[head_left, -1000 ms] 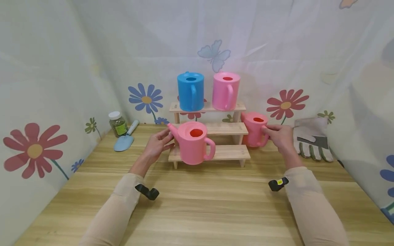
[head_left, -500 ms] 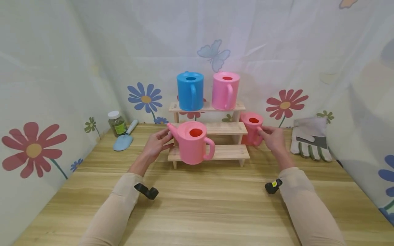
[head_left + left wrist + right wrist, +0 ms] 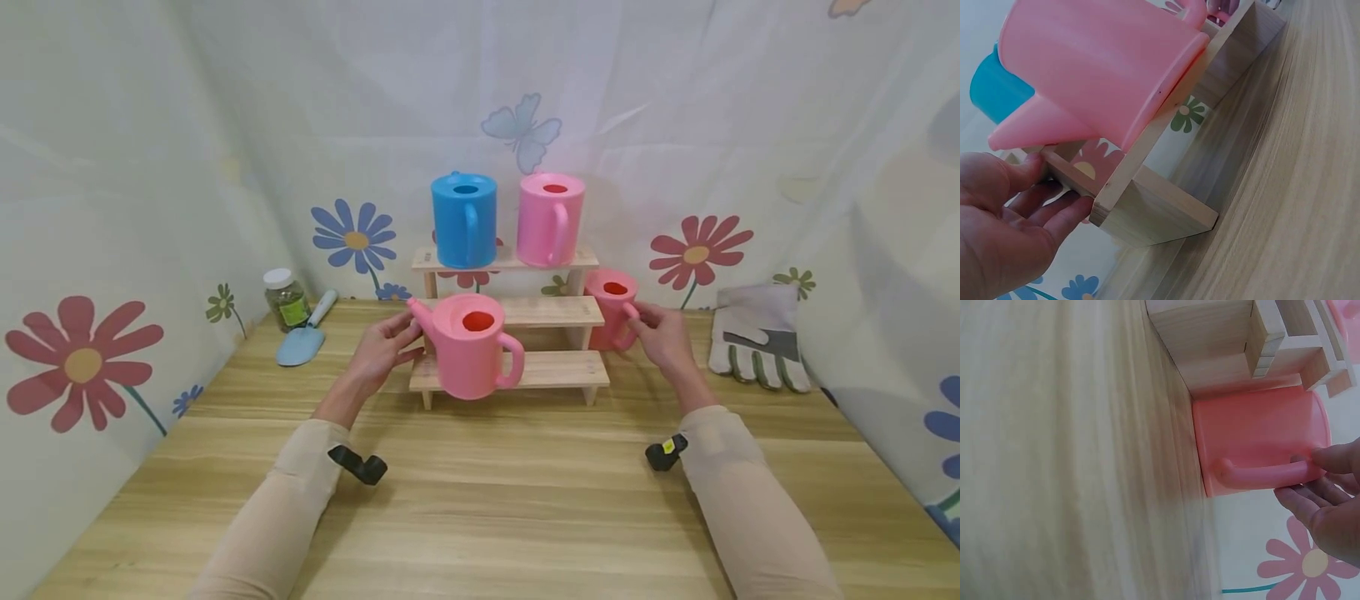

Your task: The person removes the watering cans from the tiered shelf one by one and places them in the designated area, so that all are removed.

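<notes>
My left hand (image 3: 380,357) is at the left end of a three-tier wooden stand (image 3: 555,371), its thumb and fingers about the plank ends in the left wrist view. Beside it, a pink watering can (image 3: 468,354) stands on the lowest tier, spout to the left. My right hand (image 3: 663,337) pinches the handle of another pink watering can (image 3: 1254,425), which stands upright on the table against the stand's right side. A blue watering can (image 3: 457,229) and a lighter pink watering can (image 3: 543,229) sit on the top tier, handles forward.
At the left back of the wooden table (image 3: 495,500) are a white-lidded jar (image 3: 287,300) and a light blue hand trowel (image 3: 302,344). Grey-white gardening gloves (image 3: 757,333) lie at the right back. A flower-printed cloth (image 3: 375,100) hangs behind.
My right hand has moved left with its pink watering can, which is now closer to the stand and turned a little. My left hand and the other watering cans have stayed in place.
</notes>
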### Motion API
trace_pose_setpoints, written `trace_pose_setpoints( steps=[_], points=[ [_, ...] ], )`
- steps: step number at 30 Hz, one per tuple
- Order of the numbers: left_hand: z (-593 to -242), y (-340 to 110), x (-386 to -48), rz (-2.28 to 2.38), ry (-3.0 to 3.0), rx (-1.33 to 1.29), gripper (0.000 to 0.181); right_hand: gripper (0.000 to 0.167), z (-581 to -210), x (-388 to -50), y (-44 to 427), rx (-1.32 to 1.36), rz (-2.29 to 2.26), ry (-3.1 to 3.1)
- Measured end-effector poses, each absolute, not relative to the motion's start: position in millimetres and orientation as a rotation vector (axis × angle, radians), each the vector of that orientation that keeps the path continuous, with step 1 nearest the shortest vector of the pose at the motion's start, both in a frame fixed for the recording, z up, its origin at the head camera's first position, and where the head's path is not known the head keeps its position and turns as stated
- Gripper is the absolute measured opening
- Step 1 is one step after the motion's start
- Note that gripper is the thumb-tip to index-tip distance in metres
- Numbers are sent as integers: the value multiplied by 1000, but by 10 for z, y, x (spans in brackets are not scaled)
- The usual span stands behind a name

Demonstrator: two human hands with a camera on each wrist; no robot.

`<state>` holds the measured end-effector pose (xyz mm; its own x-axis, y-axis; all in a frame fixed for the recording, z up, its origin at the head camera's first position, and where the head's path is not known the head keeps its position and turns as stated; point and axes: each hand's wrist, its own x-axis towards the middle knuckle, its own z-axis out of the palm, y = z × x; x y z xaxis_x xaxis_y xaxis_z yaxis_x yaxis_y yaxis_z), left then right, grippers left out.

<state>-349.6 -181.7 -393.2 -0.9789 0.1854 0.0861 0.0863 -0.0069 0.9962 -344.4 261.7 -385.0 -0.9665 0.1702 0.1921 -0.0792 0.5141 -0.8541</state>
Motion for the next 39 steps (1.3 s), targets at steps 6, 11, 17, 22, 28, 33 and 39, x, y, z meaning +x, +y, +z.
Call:
trace_pose_setpoints(
  steps=[6,11,17,22,28,33,39],
  points=[
    [-3901,-1800,-3494,2161,2160,311,51,47,-3857,-3478,2592,-58,1402,-2506],
    [-3902,-1788,-3505,2165,2146,313,50,47,-3872,-3480,2590,-29,1380,-2505],
    [-3912,-1788,-3516,2153,2150,321,50,49,-3876,-3487,2625,-18,1393,-2539],
    [-3910,-1787,-3514,2150,2162,306,51,54,-3749,-3450,2657,-64,1425,-2538],
    [-3897,-1794,-3494,2144,2170,301,51,55,-3398,-3245,2547,-17,1393,-2447],
    [-3885,-1795,-3479,2149,2172,296,51,53,-3137,-3011,2264,212,1406,-2407],
    [-3901,-1802,-3478,2157,2161,277,52,42,-3050,-2810,1911,498,1479,-2384]
  ],
)
